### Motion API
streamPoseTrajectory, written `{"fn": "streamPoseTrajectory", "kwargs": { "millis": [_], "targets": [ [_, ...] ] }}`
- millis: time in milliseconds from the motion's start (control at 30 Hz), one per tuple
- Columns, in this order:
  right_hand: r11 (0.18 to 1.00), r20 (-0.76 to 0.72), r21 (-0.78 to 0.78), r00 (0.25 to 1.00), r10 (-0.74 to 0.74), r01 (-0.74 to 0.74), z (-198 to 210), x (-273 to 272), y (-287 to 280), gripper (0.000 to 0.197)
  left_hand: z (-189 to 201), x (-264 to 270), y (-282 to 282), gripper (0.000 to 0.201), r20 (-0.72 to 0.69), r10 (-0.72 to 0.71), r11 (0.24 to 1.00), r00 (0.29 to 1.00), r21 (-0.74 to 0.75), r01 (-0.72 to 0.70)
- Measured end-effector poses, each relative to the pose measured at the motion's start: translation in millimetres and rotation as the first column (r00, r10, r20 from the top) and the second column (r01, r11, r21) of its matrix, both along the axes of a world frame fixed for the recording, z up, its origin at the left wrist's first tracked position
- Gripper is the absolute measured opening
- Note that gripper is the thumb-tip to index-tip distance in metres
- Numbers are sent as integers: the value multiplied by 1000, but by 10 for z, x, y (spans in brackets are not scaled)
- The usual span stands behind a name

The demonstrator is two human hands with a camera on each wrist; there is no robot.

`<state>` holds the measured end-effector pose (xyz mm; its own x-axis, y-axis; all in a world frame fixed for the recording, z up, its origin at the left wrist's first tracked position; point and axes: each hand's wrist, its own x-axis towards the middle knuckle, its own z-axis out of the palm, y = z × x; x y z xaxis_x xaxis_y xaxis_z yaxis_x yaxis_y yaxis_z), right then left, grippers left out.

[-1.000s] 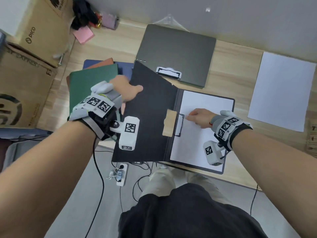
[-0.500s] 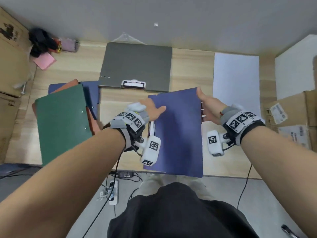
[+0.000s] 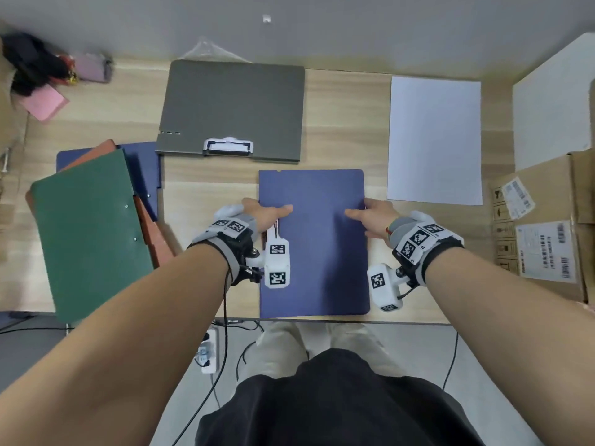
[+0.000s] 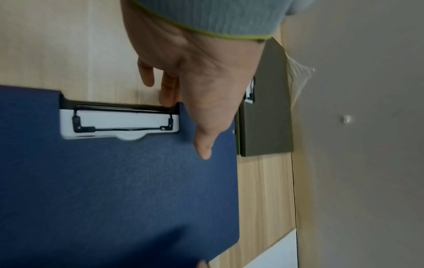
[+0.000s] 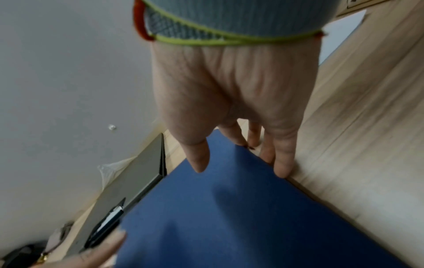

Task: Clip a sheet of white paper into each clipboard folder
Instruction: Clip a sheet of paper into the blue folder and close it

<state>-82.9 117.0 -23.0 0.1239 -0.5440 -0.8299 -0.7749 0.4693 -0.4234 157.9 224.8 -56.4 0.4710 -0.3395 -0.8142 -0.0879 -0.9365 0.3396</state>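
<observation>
A closed blue clipboard folder lies flat on the wooden table, near its front edge. My left hand is at the folder's left edge. Its thumb lies on the cover and its fingers reach down against the edge beside the clip, where white paper shows through the cut-out. My right hand is at the folder's right edge. There the thumb hovers over the cover while the straight fingers run alongside the edge, tips on the table. A loose white sheet lies to the right.
A closed grey clipboard folder lies behind the blue one. On the left, a green folder tops a pile of red-brown and blue ones. Cardboard boxes stand at the right edge. Small pink and black items sit at the back left.
The folder's cover was closed over the clipped sheet. Both hands then brought it down from a lifted, tilted hold, and it now lies flat and square on the table.
</observation>
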Motion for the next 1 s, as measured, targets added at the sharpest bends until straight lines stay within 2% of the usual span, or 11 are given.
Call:
{"fn": "streamPoseTrajectory", "kwargs": {
  "millis": [133, 200, 300, 400, 500, 567, 633, 667, 733, 867, 1000],
  "targets": [
    [1000, 4, 0, 1000, 21, -21, -23, -29, -46, 41, 415, -24, -90, 56, -182, 149, 974, 972, -141, -175],
    [998, 43, 60, 999, 4, -6, 85, 23, -67, 36, 558, 6, -135, 41, -251, 168, 948, 953, -224, -226],
    [997, 69, 81, 997, -19, 13, 269, 129, -121, 26, 688, 146, -243, 23, -235, 119, 911, 965, -360, -200],
    [996, 123, 88, 992, -31, 20, 435, 311, -245, 35, 850, 463, -360, 27, -246, 249, 818, 937, -465, -339],
    [997, 140, 64, 988, -61, 52, 498, 505, -438, 41, 839, 933, -420, 41, -146, 439, 741, 887, -500, -449],
    [993, 131, 74, 986, -104, 95, 515, 565, -558, 45, 824, 1166, -416, 66, -2, 534, 759, 845, -439, -481],
    [982, 165, 124, 973, -164, 144, 523, 706, -648, 47, 888, 1344, -390, 64, 94, 558, 795, 824, -345, -499],
    [970, 197, 166, 957, -211, 180, 523, 764, -670, 48, 887, 1406, -376, 58, 153, 488, 856, 859, -279, -436],
    [942, 267, 249, 919, -290, 224, 527, 913, -682, 43, 881, 1473, -368, 43, 288, 200, 978, 937, -119, -173],
    [955, 311, 226, 914, -260, 194, 497, 1289, -694, 17, 717, 1589, -320, 26, 350, -199, 979, 916, 119, 167],
    [963, 272, 171, 929, -250, 209, 387, 1571, -818, 10, 549, 1686, -259, 33, 300, -213, 974, 930, 143, 177]
  ]
}}
